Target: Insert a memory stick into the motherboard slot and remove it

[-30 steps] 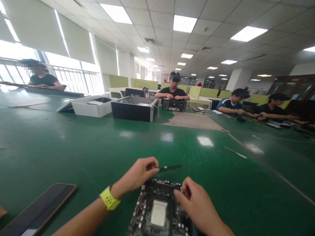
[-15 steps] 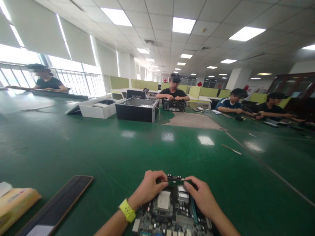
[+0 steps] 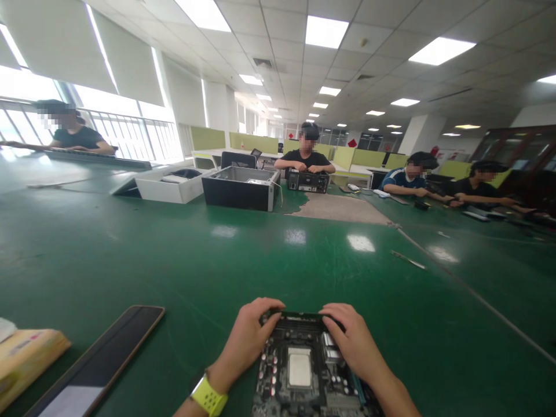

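A dark motherboard [image 3: 282,399] lies before me, a square pale-topped processor [image 3: 299,368] in its middle. Along the board's far side runs a thin dark green strip, which looks like a memory module [image 3: 300,315], seen nearly edge-on. My left hand [image 3: 254,324] has thumb and fingers curled round its left end. At the right end, my right hand [image 3: 345,330] pinches it, the thumb beside a silver heatsink [image 3: 330,347]. Whether the module sits in a slot is hard to see. The fingertips partly hide both ends.
A phone [image 3: 99,353] and a yellow packet [image 3: 30,356] lie to my left on the green table [image 3: 174,260]. Farther off stand an open computer case [image 3: 238,194] and a white case part [image 3: 169,188]. A thin metal tool [image 3: 408,260] lies right. Several people sit around the table.
My hands have moved apart, the left one leftward, and lie at the module's two ends. The view has shifted slightly, and the motherboard shows lower and farther right.
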The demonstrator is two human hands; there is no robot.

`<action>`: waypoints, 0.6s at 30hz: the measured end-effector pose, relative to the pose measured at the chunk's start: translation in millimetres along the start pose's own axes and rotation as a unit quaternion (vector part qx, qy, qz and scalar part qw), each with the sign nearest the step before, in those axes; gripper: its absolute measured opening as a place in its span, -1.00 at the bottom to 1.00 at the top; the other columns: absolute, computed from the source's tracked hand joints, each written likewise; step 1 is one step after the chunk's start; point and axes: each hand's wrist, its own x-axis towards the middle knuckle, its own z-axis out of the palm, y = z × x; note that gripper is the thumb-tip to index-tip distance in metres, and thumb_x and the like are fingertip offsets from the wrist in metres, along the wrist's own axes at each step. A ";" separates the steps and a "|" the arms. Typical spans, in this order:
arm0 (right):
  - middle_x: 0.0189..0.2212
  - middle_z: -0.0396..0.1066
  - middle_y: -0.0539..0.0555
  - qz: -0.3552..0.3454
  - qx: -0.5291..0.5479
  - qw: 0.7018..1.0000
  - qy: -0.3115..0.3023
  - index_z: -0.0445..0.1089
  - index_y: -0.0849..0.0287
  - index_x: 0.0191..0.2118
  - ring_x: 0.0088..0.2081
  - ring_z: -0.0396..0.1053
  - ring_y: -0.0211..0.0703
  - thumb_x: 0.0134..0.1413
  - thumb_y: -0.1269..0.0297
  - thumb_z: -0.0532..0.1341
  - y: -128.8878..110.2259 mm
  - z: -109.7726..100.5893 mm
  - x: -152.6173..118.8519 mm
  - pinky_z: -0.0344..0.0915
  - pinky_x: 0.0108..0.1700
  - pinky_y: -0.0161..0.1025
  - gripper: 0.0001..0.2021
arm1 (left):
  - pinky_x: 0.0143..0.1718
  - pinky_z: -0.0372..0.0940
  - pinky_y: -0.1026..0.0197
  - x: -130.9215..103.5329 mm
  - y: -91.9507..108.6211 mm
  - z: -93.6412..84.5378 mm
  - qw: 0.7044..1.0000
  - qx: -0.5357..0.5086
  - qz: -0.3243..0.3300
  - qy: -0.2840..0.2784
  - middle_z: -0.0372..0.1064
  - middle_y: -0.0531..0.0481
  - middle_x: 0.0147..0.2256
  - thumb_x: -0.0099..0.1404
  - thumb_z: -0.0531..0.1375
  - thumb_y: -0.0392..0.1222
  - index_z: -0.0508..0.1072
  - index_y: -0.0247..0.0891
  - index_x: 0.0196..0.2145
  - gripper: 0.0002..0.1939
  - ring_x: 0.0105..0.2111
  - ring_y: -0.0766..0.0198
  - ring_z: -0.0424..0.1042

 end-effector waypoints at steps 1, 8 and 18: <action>-0.17 0.46 0.08 0.002 -0.005 1.000 -0.004 0.48 0.07 -0.21 -0.08 0.32 -0.06 0.20 0.14 0.03 1.2 2.7 0.5 0.18 0.00 -0.13 -0.71 | -0.09 0.28 0.18 -1.1 -4.4 -1.2 1.000 0.003 -0.004 -0.004 0.50 -0.02 -0.24 0.20 0.13 -0.23 0.51 -0.18 -0.27 -0.82 -0.20 0.20 0.43; -0.21 0.47 0.04 0.029 -0.020 0.999 -0.012 0.47 0.04 -0.21 -0.13 0.35 -0.07 0.18 0.14 0.06 3.9 8.6 1.2 0.20 -0.04 -0.12 -0.75 | -0.07 0.30 0.13 -3.5 -22.1 2.8 0.999 0.007 -0.042 -0.023 0.51 -0.03 -0.23 0.18 0.14 -0.22 0.51 -0.15 -0.19 -0.76 -0.19 0.18 0.44; -0.18 0.47 0.06 0.045 -0.030 0.999 -0.005 0.47 0.03 -0.21 -0.11 0.35 -0.04 0.18 0.13 0.07 7.4 10.5 -1.5 0.19 0.00 -0.08 -0.75 | -0.09 0.31 0.16 -3.3 -17.4 1.2 0.999 0.028 -0.031 -0.020 0.52 -0.01 -0.23 0.14 0.12 -0.30 0.53 -0.14 -0.23 -0.74 -0.20 0.18 0.45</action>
